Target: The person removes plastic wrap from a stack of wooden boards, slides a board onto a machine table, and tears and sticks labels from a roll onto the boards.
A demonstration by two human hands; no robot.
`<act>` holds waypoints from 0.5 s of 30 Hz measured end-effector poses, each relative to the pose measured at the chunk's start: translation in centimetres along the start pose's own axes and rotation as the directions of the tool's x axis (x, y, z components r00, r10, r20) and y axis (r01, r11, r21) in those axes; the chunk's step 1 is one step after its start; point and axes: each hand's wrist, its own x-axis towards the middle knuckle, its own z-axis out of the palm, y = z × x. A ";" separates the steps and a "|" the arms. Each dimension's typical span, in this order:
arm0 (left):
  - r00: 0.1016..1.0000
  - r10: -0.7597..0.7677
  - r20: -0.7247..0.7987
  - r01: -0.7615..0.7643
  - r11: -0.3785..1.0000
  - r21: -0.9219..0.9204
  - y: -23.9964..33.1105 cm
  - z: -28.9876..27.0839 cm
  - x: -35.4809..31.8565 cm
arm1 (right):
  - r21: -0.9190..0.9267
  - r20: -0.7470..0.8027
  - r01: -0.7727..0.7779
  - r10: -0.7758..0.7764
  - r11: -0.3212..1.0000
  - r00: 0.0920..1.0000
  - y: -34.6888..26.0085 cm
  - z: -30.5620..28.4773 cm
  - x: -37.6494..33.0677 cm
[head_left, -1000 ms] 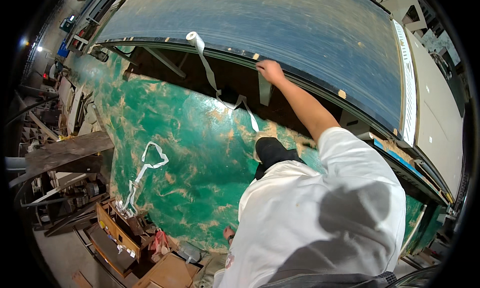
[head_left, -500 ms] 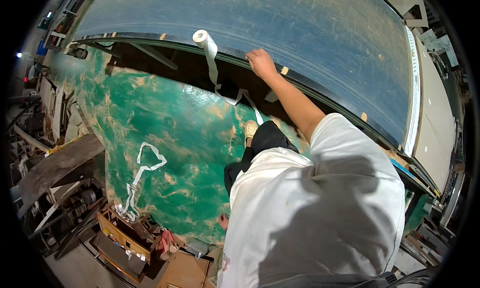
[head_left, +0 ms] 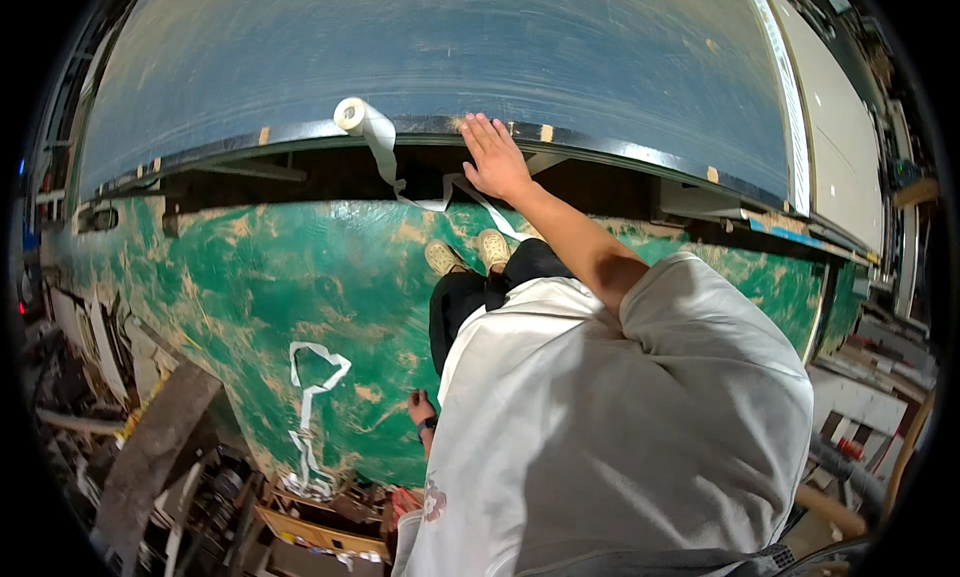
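My right hand [head_left: 494,159] lies at the front edge of the blue-grey tabletop [head_left: 450,57], palm down, fingers stretched out and holding nothing. Left of it, a roll of white tape or edge strip [head_left: 351,115] rests on the tabletop's edge. Its loose strip [head_left: 381,147] hangs over the front and trails down to the floor near my feet. Low beside my body hangs my left hand [head_left: 420,407], a dark band on its wrist. Its fingers look curled, with nothing visible in them.
On the green, dust-streaked floor [head_left: 240,287] lies a crumpled white strip [head_left: 322,369]. A wooden drawer [head_left: 315,532] and scrap boards [head_left: 160,447] crowd the lower left. Pale panels [head_left: 840,127] stand at the table's right side. Tan patches [head_left: 546,134] mark the dark table edge.
My right hand has gone from curled fingers at the edge to lying flat with fingers extended. My view has shifted, and both shoes now show.
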 end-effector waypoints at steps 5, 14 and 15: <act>0.936 0.333 0.117 -0.353 0.874 0.334 9.5 -6.0 9.4 | 0.023 0.044 0.010 -0.011 1.000 0.999 -2.4 -1.8 0.8; 0.472 0.841 0.265 -0.879 0.426 0.216 43.9 4.1 8.4 | 0.144 0.235 -0.376 0.337 0.915 0.912 0.9 -5.1 -12.6; 0.342 0.896 0.284 -0.939 0.313 0.144 47.4 5.9 6.2 | 0.032 0.347 -0.478 0.439 0.878 0.829 2.7 -3.0 -17.0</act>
